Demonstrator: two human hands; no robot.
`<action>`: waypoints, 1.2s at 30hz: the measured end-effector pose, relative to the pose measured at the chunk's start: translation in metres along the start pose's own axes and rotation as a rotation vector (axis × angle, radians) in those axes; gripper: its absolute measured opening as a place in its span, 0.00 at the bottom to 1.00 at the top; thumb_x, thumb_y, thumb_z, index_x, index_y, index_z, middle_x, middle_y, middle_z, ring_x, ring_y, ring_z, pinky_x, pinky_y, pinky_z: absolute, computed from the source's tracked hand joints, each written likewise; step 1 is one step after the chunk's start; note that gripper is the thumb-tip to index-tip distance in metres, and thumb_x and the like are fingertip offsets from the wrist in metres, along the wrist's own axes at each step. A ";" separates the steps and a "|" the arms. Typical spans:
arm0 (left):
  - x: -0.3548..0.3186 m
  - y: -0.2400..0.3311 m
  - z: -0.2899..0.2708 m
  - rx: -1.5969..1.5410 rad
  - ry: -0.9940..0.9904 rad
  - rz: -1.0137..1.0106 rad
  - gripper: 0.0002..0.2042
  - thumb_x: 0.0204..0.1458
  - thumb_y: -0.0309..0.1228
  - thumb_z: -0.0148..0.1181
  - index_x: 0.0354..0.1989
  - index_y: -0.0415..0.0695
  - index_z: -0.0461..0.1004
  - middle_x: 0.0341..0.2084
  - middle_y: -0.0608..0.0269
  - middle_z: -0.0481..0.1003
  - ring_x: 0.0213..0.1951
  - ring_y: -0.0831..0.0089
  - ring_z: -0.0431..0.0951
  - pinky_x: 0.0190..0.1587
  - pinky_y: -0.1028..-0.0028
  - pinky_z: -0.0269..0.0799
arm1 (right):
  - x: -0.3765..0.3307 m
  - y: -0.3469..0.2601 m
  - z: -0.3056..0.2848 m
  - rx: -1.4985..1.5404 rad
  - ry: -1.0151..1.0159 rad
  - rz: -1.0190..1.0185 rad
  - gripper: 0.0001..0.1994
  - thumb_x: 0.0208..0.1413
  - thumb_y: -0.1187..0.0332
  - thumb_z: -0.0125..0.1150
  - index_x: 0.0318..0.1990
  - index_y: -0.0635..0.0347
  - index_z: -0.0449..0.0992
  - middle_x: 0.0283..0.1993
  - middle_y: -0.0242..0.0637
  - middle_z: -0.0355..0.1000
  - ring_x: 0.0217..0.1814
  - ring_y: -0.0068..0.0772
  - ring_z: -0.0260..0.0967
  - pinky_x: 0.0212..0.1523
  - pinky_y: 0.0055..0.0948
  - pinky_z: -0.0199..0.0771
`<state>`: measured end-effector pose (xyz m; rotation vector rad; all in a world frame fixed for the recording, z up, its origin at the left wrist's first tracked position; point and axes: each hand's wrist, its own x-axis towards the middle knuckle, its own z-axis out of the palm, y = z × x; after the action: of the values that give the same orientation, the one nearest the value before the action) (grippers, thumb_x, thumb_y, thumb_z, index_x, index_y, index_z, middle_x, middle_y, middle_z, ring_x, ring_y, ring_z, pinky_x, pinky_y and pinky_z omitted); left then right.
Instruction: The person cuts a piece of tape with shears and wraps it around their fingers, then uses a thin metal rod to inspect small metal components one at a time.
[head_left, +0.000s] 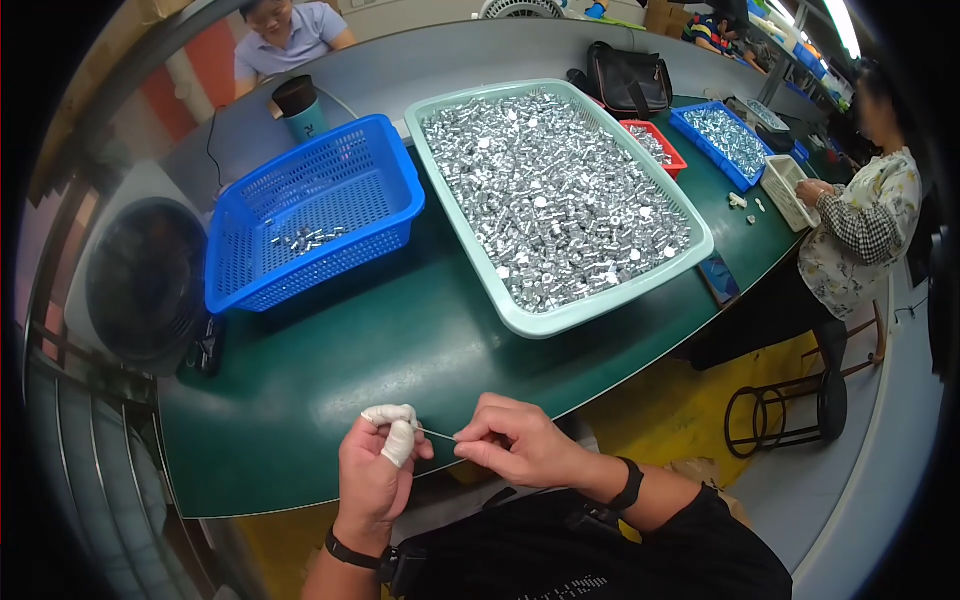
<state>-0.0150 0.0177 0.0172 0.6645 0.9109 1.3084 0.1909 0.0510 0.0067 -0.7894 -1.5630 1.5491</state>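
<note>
Just over the table's near edge, my left hand (pixel 378 460) is closed in a pinch. Its thumb and forefinger wear white coverings, and what they hold, if anything, is hidden between them. My right hand (pixel 525 442) grips the end of a thin, light rod (pixel 437 434) between thumb and fingers. The rod's other end reaches my left fingertips. Beyond my hands, a pale green tray (pixel 535 323) is heaped with small silvery metal parts (pixel 560 190). To its left, a blue perforated basket (pixel 330 262) has a few similar parts (pixel 305 240) on its bottom.
A fan (pixel 150 275) stands at the left end of the green table (pixel 300 390). Behind the blue basket is a teal cup (pixel 308 122) with a dark lid. A red tray (pixel 675 160), a blue tray (pixel 745 182) and a black bag (pixel 630 78) lie farther right. A co-worker (pixel 870 200) stands near a stool (pixel 790 410).
</note>
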 end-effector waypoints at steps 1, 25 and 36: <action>0.003 -0.001 -0.001 -0.043 0.063 0.006 0.07 0.61 0.28 0.58 0.45 0.42 0.71 0.34 0.63 0.73 0.33 0.73 0.72 0.35 0.72 0.71 | 0.003 0.001 0.002 -0.379 0.063 -0.306 0.02 0.56 0.77 0.65 0.33 0.64 0.78 0.29 0.29 0.67 0.26 0.14 0.62 0.23 0.19 0.60; 0.003 -0.005 -0.025 -0.363 0.084 -0.231 0.14 0.66 0.41 0.50 0.44 0.41 0.71 0.31 0.63 0.71 0.30 0.72 0.68 0.30 0.74 0.66 | -0.004 0.006 0.006 0.071 -0.015 0.220 0.01 0.57 0.78 0.64 0.35 0.66 0.79 0.34 0.31 0.70 0.32 0.15 0.66 0.31 0.17 0.64; 0.001 -0.014 -0.014 0.089 0.171 -0.114 0.11 0.64 0.37 0.56 0.41 0.40 0.72 0.25 0.65 0.72 0.24 0.79 0.70 0.23 0.80 0.66 | -0.006 0.007 0.000 0.061 -0.026 0.228 0.04 0.58 0.75 0.65 0.34 0.67 0.78 0.33 0.29 0.72 0.32 0.14 0.67 0.31 0.17 0.65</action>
<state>-0.0201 0.0157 -0.0017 0.5664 1.1355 1.2420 0.1930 0.0458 -0.0006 -0.9432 -1.4764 1.7681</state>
